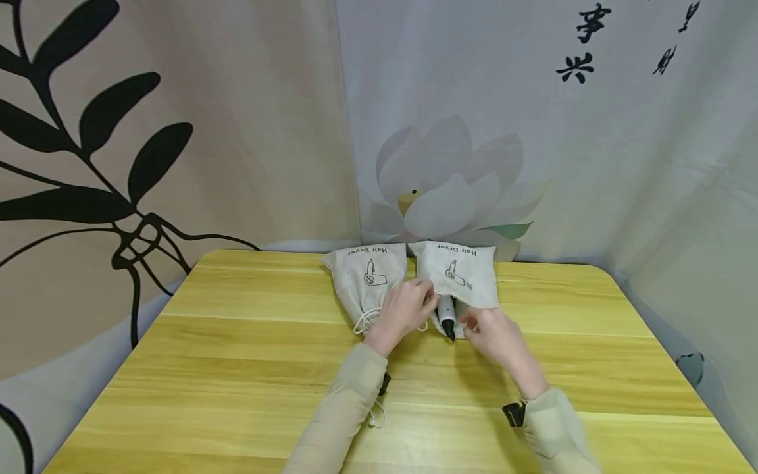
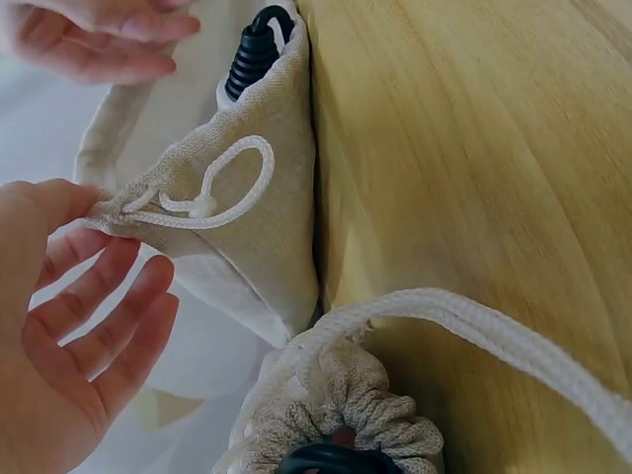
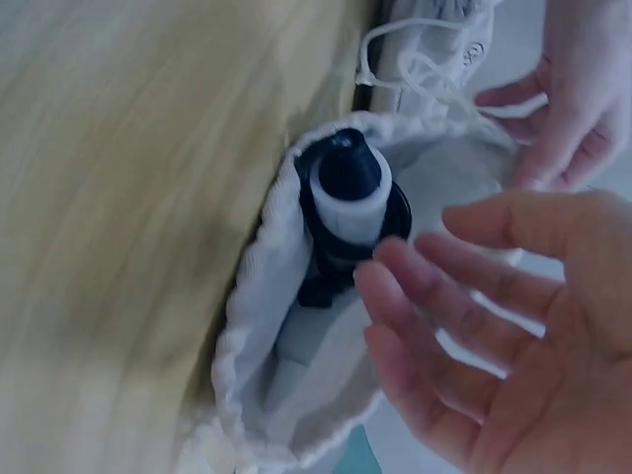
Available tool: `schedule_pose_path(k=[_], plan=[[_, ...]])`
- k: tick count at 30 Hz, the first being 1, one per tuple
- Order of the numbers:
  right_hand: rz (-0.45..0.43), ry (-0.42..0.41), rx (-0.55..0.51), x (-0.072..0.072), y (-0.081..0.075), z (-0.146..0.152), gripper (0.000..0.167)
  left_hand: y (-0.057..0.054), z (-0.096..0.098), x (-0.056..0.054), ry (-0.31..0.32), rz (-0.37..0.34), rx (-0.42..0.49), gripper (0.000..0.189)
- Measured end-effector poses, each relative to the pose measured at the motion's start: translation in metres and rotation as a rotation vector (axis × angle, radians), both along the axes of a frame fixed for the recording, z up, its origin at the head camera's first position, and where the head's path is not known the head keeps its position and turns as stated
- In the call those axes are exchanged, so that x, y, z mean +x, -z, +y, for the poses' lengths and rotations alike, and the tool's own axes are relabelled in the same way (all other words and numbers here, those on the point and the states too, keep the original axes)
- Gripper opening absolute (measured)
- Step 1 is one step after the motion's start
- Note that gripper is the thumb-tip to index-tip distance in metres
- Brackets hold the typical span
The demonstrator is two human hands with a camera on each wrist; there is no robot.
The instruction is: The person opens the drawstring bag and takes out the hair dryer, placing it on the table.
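A cream cloth bag printed "Hair Dryer" lies at the table's back edge, its mouth toward me. From the opening sticks a hair dryer handle, white with a black ribbed cord end. Its other parts are inside the bag, with black cord around the handle. My left hand pinches the rim of the mouth beside the white drawstring, thumb against fingertips. Just right of the opening is my right hand, fingers loosely bent. In the right wrist view, that hand holds nothing.
A second "Hair Dryer" bag lies to the left, its gathered mouth drawn together around something dark. Its white cord trails onto the wooden table. Behind the table hangs a printed curtain.
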State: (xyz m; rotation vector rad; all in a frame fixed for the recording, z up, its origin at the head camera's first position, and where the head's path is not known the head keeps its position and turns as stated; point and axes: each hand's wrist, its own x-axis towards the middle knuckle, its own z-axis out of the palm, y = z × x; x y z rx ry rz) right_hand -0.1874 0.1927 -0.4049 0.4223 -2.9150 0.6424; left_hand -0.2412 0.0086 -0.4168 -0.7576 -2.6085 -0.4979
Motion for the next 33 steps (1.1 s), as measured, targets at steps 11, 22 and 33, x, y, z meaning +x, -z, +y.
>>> schedule_pose_path(k=[11,22,33], plan=[[-0.082,0.212,-0.008,-0.023,0.013,-0.022,0.02,-0.005,0.002,-0.001,-0.008,0.068,0.034,0.013],[-0.246,0.278,-0.012,-0.036,0.015,-0.032,0.027,0.005,0.004,-0.001,0.016,-0.098,-0.216,0.034],[-0.204,0.358,-0.037,-0.043,0.02,-0.045,0.039,0.007,0.004,0.001,-0.04,-0.09,-0.162,0.008]])
